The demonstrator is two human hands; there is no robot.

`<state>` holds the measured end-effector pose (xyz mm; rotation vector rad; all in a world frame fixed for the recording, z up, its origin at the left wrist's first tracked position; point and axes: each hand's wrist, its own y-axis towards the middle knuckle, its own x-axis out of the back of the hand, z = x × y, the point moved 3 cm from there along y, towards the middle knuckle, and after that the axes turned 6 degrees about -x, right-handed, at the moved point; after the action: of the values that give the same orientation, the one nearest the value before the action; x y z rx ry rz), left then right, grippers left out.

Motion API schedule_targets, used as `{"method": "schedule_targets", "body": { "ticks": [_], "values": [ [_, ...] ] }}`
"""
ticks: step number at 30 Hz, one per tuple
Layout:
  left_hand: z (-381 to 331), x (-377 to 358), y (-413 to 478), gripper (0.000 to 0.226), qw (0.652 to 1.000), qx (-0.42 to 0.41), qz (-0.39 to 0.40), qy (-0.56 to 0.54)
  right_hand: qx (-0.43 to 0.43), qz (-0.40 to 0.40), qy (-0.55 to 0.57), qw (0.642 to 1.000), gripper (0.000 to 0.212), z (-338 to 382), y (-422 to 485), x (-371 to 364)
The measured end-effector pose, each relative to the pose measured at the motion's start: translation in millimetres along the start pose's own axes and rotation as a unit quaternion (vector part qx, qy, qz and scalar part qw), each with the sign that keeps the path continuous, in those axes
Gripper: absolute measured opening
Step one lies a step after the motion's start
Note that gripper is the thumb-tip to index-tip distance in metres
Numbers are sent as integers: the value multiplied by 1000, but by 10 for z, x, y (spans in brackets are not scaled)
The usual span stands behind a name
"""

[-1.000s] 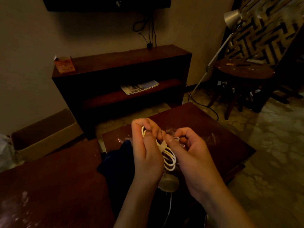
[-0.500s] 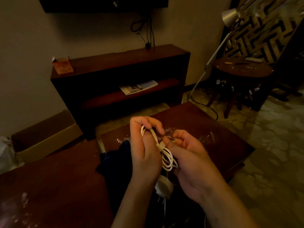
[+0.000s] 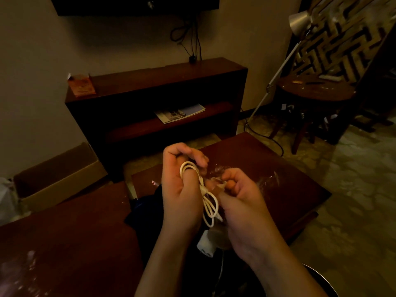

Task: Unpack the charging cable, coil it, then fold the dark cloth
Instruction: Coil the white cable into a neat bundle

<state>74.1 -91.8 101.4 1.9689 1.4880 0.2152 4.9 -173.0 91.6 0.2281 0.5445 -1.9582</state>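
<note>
Charging cable (image 3: pixel 203 188), bundled, clasped in left grip (image 3: pixel 182 189) for steadiness; binding strip (image 3: pixel 220 183) pinched in right grip (image 3: pixel 242 202), likely to peel free; dark cloth (image 3: pixel 145 211) below on worktop (image 3: pixel 278 168).

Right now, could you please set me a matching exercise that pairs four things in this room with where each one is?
Things:
1. charging cable
2. dark cloth
3. magazine
4. cardboard box

Places:
A. on the lower shelf of the cabinet
B. on the floor by the wall
C. held between the left hand and the right hand
D. beside the low table, under the wrists

Pairs: 1-C, 2-D, 3-A, 4-B
</note>
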Motion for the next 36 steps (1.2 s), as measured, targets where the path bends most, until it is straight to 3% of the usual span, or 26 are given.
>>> {"method": "schedule_targets", "body": {
  "ticks": [4, 13, 17, 21, 28, 32, 36],
  "values": [
    [21, 11, -27, 38, 998, 38, 48, -7, -10, 4, 66, 998, 13, 11, -28, 11],
    [11, -90, -99, 27, 975, 168, 133, 60, 109, -46, 58, 991, 13, 98, -72, 57],
    [5, -167, -150, 32, 964, 261, 50, 23, 172, -102, -28, 979, 13, 95, -98, 64],
    [29, -283, -200, 34, 919, 363, -78, -132, 215, -130, -74, 965, 17, 101, -109, -6],
    [104, -262, -180, 36, 905, 334, -176, -198, 166, -145, 11, 975, 31, 82, -42, 56],
    [106, -261, -149, 29, 911, 299, -132, -251, 92, -99, 26, 990, 35, 99, 16, 72],
    [59, -219, -102, 30, 922, 271, -36, -274, 58, -57, 5, 997, 38, 111, 48, 118]
  ]
}}
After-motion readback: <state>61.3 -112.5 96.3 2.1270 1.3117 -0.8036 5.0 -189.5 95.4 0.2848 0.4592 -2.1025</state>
